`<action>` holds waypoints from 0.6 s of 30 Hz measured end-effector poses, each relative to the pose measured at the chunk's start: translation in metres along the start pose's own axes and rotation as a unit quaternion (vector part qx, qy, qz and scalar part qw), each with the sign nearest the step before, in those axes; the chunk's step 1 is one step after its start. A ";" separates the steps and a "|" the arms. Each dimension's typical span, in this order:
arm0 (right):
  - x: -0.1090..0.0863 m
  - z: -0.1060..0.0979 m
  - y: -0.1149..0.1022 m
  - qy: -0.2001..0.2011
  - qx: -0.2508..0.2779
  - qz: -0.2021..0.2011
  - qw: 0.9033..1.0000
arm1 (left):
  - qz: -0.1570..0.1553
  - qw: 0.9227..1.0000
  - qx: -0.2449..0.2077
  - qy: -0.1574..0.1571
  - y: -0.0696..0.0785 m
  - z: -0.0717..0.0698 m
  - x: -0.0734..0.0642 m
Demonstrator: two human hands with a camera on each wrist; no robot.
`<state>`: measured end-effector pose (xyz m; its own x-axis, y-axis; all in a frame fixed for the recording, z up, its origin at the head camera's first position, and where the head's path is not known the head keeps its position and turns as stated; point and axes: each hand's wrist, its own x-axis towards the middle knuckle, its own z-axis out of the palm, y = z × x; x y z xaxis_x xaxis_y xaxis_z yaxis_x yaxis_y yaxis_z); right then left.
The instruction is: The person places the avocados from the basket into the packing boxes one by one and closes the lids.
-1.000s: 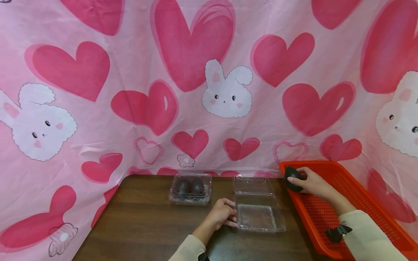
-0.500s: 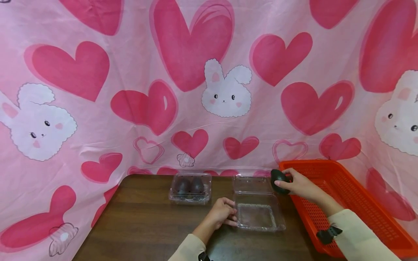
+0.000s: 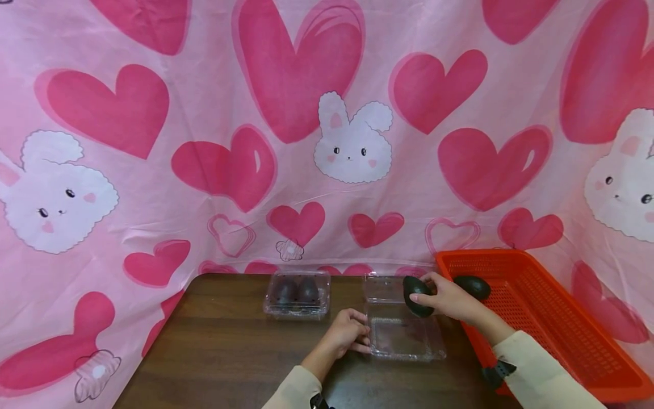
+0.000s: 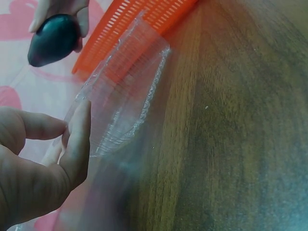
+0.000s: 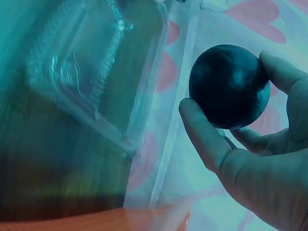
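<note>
My right hand (image 3: 449,295) holds a dark green avocado (image 3: 418,296) above the hinge side of an open clear plastic clamshell box (image 3: 406,357). Thumb and fingers grip the avocado (image 5: 228,86) from its side in the right wrist view. At the clamshell's left edge, my left hand (image 3: 347,332) pinches the rim between thumb and finger, as the left wrist view shows for the same hand (image 4: 48,159). The clamshell's lid (image 3: 380,288) lies folded back toward the wall, partly behind the held avocado. Nothing sits in the clamshell's base.
A closed clear clamshell (image 3: 298,309) with two dark avocados inside stands to the left on the wooden table (image 3: 230,346). At the right is an orange perforated basket (image 3: 567,307), with another avocado (image 3: 472,287) near its back left corner. A pink heart-print cloth (image 3: 352,216) hangs behind.
My right hand has carried the avocado left, from over the basket's edge to over the clamshell. The avocado left in the basket has come into view. My left hand stays at the rim.
</note>
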<state>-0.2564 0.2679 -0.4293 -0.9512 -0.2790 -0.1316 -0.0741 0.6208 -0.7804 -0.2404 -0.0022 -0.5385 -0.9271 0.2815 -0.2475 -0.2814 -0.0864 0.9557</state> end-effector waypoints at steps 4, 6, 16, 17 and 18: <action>0.003 0.012 -0.002 -0.002 -0.002 0.002 1.000 | 0.000 1.000 0.002 0.000 0.000 0.000 0.000; 0.004 0.018 -0.002 -0.004 -0.002 0.001 1.000 | -0.001 1.000 0.005 0.000 0.000 -0.001 0.000; 0.009 0.049 0.006 -0.014 -0.008 0.012 1.000 | -0.007 1.000 0.007 0.000 0.000 -0.002 0.001; 0.010 0.052 0.007 -0.013 -0.009 0.019 1.000 | -0.007 1.000 0.008 0.000 0.000 -0.002 0.001; 0.010 0.054 0.008 -0.012 -0.010 0.024 1.000 | -0.008 1.000 0.009 0.001 0.001 -0.002 0.001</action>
<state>-0.2502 0.2301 -0.4700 -0.9466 -0.2652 -0.1835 -0.0345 0.6490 -0.7600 -0.2416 -0.0042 -0.5385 -0.9230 0.2814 -0.2624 -0.2913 -0.0655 0.9544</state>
